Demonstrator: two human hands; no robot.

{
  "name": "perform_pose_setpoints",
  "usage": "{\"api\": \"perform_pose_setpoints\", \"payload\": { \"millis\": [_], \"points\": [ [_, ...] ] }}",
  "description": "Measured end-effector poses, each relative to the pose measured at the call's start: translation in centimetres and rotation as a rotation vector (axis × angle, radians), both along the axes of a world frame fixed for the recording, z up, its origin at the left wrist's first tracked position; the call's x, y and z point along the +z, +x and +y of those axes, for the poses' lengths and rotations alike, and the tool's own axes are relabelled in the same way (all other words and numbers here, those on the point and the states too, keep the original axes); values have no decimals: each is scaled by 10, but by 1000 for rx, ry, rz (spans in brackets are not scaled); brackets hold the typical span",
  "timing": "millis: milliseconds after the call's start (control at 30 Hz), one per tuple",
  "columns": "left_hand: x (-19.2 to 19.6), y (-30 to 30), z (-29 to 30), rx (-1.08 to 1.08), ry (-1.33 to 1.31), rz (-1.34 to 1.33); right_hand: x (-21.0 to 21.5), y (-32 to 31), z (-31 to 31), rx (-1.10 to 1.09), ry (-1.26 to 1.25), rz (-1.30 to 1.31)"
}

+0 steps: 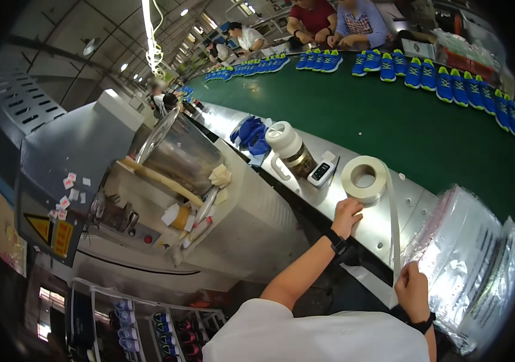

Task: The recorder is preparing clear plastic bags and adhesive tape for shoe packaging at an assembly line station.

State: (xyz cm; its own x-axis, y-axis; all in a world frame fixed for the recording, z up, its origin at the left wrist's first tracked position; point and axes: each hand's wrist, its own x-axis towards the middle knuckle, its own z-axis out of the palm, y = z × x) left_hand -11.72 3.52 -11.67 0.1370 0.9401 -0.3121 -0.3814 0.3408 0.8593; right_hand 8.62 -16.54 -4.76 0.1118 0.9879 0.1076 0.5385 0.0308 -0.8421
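Observation:
A large roll of white label tape (357, 191) lies on the metal ledge, with its cardboard core showing. From its right side the tape strip (394, 211) runs down towards me. My right hand (412, 288) is closed round the strip's lower part, and a loose white length hangs to its left. My left hand (347, 217) rests at the roll's near edge, fingers curled together; whether they pinch anything is hidden. Each wrist wears a dark band. Beside my right hand lies a stack of clear plastic bags (459, 253).
Blue shoes (412, 73) line the far side of a green conveyor belt (306, 108), where other people work. A lidded drink bottle (290, 148), a small white device (321, 173) and blue cloth (251, 134) sit on the ledge. To the left stands a machine (233, 211).

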Motion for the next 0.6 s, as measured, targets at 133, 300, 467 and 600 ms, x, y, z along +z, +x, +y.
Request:
{"api": "perform_pose_setpoints", "payload": {
  "millis": [133, 300, 467, 600],
  "points": [
    [13, 2, -25, 43, 81, 201, 7, 13, -15, 11, -127, 53],
    [75, 40, -135, -733, -215, 161, 8, 1, -6, -87, 123, -208],
    [51, 54, -141, -637, -141, 56, 23, -14, -17, 232, 130, -97],
    [45, 53, -125, -625, 83, 240, 15, 23, -40, 507, -268, 290]
  ]
}}
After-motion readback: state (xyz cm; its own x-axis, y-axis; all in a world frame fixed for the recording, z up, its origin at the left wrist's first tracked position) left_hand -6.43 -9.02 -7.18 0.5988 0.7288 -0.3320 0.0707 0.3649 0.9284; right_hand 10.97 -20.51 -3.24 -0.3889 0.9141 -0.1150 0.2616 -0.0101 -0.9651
